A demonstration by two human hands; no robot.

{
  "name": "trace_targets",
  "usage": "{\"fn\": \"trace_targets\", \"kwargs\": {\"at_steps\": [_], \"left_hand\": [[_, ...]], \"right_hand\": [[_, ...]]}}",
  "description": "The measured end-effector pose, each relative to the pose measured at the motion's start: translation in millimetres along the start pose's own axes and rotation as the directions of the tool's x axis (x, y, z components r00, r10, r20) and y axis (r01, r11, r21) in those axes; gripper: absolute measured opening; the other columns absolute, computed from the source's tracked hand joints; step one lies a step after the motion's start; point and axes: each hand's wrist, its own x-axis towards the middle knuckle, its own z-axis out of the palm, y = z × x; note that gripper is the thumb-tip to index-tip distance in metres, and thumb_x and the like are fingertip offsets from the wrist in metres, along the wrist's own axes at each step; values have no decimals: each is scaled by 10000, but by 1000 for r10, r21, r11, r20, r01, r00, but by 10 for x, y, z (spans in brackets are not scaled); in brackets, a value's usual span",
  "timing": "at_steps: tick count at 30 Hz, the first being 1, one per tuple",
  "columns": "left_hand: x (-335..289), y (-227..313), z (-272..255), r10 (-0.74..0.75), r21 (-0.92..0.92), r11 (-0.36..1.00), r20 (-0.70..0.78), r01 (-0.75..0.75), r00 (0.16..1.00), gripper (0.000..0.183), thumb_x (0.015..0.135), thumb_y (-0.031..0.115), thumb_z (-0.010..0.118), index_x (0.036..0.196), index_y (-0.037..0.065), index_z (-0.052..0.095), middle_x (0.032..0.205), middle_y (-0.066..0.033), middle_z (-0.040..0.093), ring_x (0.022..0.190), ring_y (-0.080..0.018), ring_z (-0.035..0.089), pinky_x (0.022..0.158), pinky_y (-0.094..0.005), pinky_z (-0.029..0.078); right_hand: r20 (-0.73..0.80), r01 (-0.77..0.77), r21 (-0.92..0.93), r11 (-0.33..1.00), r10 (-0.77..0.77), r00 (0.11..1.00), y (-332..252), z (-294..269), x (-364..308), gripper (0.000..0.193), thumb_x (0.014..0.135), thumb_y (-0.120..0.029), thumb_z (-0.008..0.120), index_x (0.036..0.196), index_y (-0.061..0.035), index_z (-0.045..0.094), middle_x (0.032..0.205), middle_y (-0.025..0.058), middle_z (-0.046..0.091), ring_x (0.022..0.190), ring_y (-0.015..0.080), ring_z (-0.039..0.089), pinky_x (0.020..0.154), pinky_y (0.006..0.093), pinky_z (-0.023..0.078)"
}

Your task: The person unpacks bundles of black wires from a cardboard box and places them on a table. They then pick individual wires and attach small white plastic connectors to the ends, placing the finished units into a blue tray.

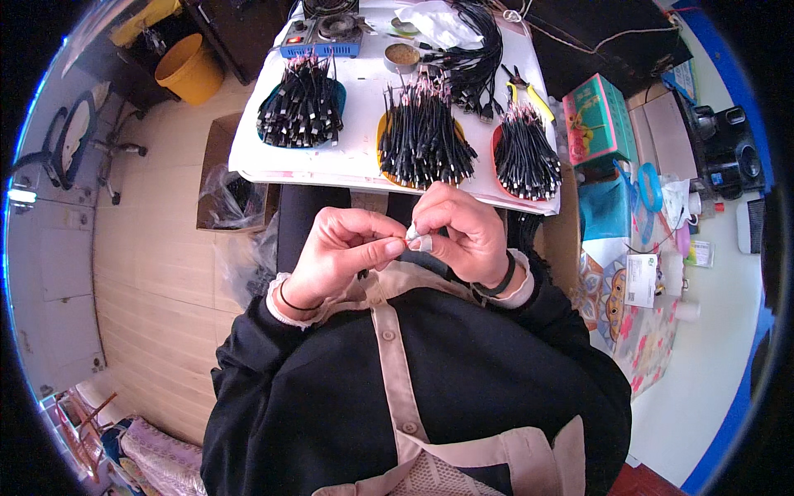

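Observation:
My left hand [346, 250] and my right hand [466, 236] meet in front of my chest, just off the table's near edge. Thumb and fingers of both are pinched together at one spot; what lies between them is too small and covered to name. White wrapping shows on my right thumb and a fingertip. A bit of something black peeks out under my left hand. Beyond them, short black cables with metal plugs stand bunched in three places: a left bundle [302, 106], a middle bundle [424, 132] and a right bundle [527, 153].
On the white table [356, 169] are a blue hotplate [322, 37], a small round tin [402, 56], yellow-handled pliers [533, 97] and a heap of long black cables [480, 62]. A green and pink box [597, 120] stands right; a cardboard box [219, 178] sits left on the floor.

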Motion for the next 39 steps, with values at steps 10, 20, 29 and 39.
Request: {"fn": "trace_targets", "kwargs": {"at_steps": [10,20,29,39], "left_hand": [[422,789,229,14,172,985,-188,19,982,159,932,75,571,1054,-25,586,777,-19,614,665,-30,502,597,-160,385],[2575,848,-425,348,991,-41,137,-131,927,100,819,96,638,882,20,647,707,-150,633,650,-275,637,626,-335,492],[3139,287,-1044,87,919,-367,187,-143,978,45,784,36,572,798,24,613,740,-209,634,742,-376,643,688,-437,519],[3238,215,-990,41,913,-389,151,-123,988,48,781,40,574,790,6,607,748,-211,633,742,-374,647,696,-434,525]], "right_hand": [[-254,-152,418,895,276,927,199,-173,36,334,942,-264,580,1054,48,545,972,91,547,798,126,545,712,234,435],[83,-370,242,897,361,929,416,-352,-42,148,914,-152,570,979,-30,622,867,76,646,726,167,620,657,273,478],[326,-381,200,903,306,895,515,-572,-85,153,903,-163,562,1000,-50,597,859,116,596,804,310,599,710,388,472],[235,-294,242,925,238,942,621,-533,-95,134,847,-72,605,980,-55,601,756,66,533,614,206,535,582,330,421]]}}
